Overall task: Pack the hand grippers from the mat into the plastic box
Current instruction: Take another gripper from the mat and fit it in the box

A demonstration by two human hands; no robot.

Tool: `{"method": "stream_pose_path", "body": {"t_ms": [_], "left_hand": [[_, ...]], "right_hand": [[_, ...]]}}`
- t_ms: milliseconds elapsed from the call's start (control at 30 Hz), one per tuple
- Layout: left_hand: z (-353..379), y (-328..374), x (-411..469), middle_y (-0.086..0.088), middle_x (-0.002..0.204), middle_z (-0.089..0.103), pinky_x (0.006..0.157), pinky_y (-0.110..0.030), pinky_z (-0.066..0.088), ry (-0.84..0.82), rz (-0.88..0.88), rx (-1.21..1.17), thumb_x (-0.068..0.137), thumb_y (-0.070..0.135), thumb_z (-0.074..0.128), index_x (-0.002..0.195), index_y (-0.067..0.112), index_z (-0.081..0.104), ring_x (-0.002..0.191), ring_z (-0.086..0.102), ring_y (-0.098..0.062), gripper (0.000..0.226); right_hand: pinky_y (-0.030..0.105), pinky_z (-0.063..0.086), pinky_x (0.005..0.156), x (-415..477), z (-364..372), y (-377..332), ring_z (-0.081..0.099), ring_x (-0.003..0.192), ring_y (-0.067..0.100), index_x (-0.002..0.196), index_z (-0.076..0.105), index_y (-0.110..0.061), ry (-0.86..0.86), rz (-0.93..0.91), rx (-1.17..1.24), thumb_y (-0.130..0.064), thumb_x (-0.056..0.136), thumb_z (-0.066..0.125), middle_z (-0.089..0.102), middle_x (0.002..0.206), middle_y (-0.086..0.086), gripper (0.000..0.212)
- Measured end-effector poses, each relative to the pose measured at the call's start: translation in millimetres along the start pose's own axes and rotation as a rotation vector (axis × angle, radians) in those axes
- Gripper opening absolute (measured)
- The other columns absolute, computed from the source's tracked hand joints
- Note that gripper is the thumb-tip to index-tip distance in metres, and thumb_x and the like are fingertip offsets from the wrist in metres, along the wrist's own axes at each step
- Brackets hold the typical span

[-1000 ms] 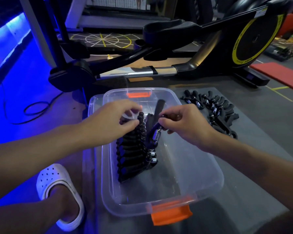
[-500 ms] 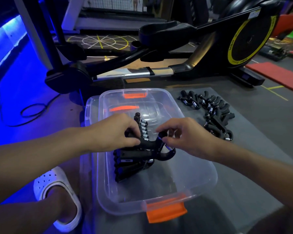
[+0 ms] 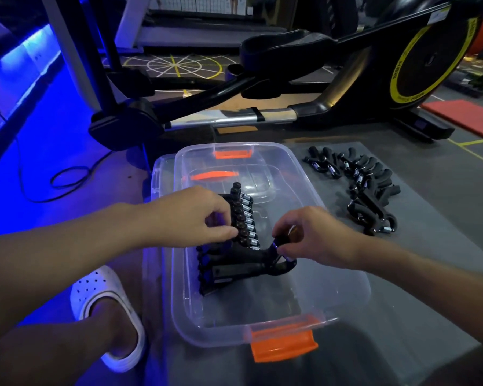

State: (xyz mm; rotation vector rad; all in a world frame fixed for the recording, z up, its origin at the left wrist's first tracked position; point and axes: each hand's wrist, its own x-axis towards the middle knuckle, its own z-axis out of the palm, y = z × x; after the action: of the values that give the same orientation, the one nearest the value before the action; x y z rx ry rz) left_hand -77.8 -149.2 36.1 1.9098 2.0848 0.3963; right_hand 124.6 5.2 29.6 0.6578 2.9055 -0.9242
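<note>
1. Black plastic sits between the fingertips of the right hand (image 3: 318, 235): its thumb and curled fingers pinch the looped end of a hand gripper (image 3: 243, 268), which lies at the near end of a row inside the box.
2. Thumb and curled fingers of the left hand (image 3: 190, 218) pinch the knobbed tops of that row of hand grippers (image 3: 244, 215), which are packed side by side with silver springs showing.
3. Both hands reach over the plastic box (image 3: 343, 299), which is clear, with an orange latch (image 3: 283, 346) at the near end and another at the far end. The row stands in its left half.
4. The box sits on a grey mat (image 3: 418, 274). A pile of hand grippers (image 3: 368, 188) lies on the mat to the right, apart from the box.
5. A clear lid (image 3: 159, 174) shows at the box's far left edge, partly beneath it.
6. Left of the box is a foot in a white clog (image 3: 106, 299). Beyond stand a black and yellow exercise machine (image 3: 402, 65) and a black cable (image 3: 67, 176) on the blue-lit floor.
</note>
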Motion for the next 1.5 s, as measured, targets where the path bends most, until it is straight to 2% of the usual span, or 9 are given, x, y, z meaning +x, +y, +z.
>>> {"method": "stream_pose_path", "body": {"t_ms": [133,267,600,867,967,1167,1333,1433,1500], "left_hand": [[-11.3,-20.0,-5.4,0.016,0.097,0.062,0.087,-0.033,0.047,-0.053,0.033,0.266,0.075,0.07,0.031,0.094,0.033,0.065,0.096,0.055,-0.006,0.054],[-14.4,-34.1,-14.2,0.019,0.122,0.051,0.103,-0.032,0.026,-0.13,-0.022,0.478,0.07,0.075,0.016,0.114,0.038,0.06,0.121,0.042,-0.004,0.073],[-22.1,-42.0,-32.3,0.01,0.153,0.025,0.112,-0.036,0.021,-0.269,-0.109,0.419,0.057,0.094,0.018,0.135,0.044,0.04,0.142,0.016,-0.009,0.096],[-20.3,-45.4,-33.3,0.011,0.154,0.023,0.114,-0.036,0.019,-0.26,-0.101,0.38,0.058,0.09,0.018,0.136,0.044,0.04,0.143,0.011,-0.009,0.093],[-19.9,-44.9,-33.2,0.011,0.153,0.024,0.114,-0.036,0.02,-0.27,-0.091,0.376,0.058,0.089,0.018,0.135,0.044,0.04,0.142,0.011,-0.008,0.092],[-19.3,-43.4,-32.1,0.013,0.151,0.026,0.112,-0.034,0.022,-0.266,-0.076,0.382,0.058,0.088,0.017,0.134,0.043,0.042,0.14,0.012,-0.007,0.092],[-19.9,-41.1,-32.9,0.014,0.149,0.028,0.11,-0.034,0.024,-0.264,-0.073,0.37,0.058,0.087,0.018,0.135,0.043,0.042,0.139,0.012,-0.006,0.092],[-19.5,-40.8,-33.4,0.015,0.149,0.027,0.11,-0.033,0.024,-0.266,-0.077,0.353,0.059,0.087,0.019,0.134,0.042,0.042,0.139,0.01,-0.005,0.091],[-19.1,-40.7,-33.1,0.015,0.149,0.027,0.11,-0.032,0.024,-0.27,-0.076,0.349,0.058,0.087,0.019,0.134,0.043,0.042,0.138,0.008,-0.005,0.091]], "right_hand": [[0.015,0.05,0.065,6.1,13.2,6.6,0.065,0.071,0.006,0.093,0.071,-0.021,-0.08,-0.016,-0.08,-0.015,0.077,0.076,0.069,0.074,-0.009,0.018],[0.025,0.051,0.077,17.8,36.1,12.3,0.063,0.082,0.013,0.098,0.072,-0.019,-0.153,-0.048,-0.173,-0.017,0.076,0.075,0.069,0.092,-0.003,0.023],[0.029,0.048,0.083,48.7,84.4,26.2,0.06,0.096,0.02,0.102,0.069,-0.016,-0.185,-0.077,-0.251,-0.015,0.076,0.072,0.067,0.104,0.004,0.027],[0.023,0.032,0.069,58.4,97.0,44.2,0.043,0.082,0.013,0.092,0.058,-0.013,-0.128,-0.156,-0.254,-0.011,0.072,0.07,0.046,0.092,-0.005,0.023],[0.022,0.027,0.066,58.4,96.5,44.8,0.041,0.079,0.014,0.093,0.045,-0.017,-0.098,-0.185,-0.221,-0.011,0.071,0.072,0.046,0.089,-0.006,0.035],[0.033,0.042,0.069,62.2,97.7,44.9,0.048,0.074,0.015,0.112,0.05,-0.017,-0.09,-0.141,-0.232,-0.022,0.074,0.075,0.051,0.083,-0.008,0.046],[0.028,0.032,0.058,61.9,98.6,46.4,0.043,0.059,0.011,0.102,0.048,-0.018,-0.065,-0.109,-0.21,-0.022,0.072,0.074,0.043,0.06,-0.011,0.04],[0.027,0.03,0.057,60.7,100.5,46.0,0.043,0.054,0.005,0.102,0.046,-0.019,-0.044,-0.101,-0.184,-0.021,0.073,0.073,0.042,0.056,-0.01,0.04],[0.026,0.027,0.057,58.4,101.3,45.4,0.041,0.055,0.009,0.105,0.047,-0.015,-0.037,-0.117,-0.18,-0.019,0.074,0.072,0.04,0.057,-0.01,0.04]]}}
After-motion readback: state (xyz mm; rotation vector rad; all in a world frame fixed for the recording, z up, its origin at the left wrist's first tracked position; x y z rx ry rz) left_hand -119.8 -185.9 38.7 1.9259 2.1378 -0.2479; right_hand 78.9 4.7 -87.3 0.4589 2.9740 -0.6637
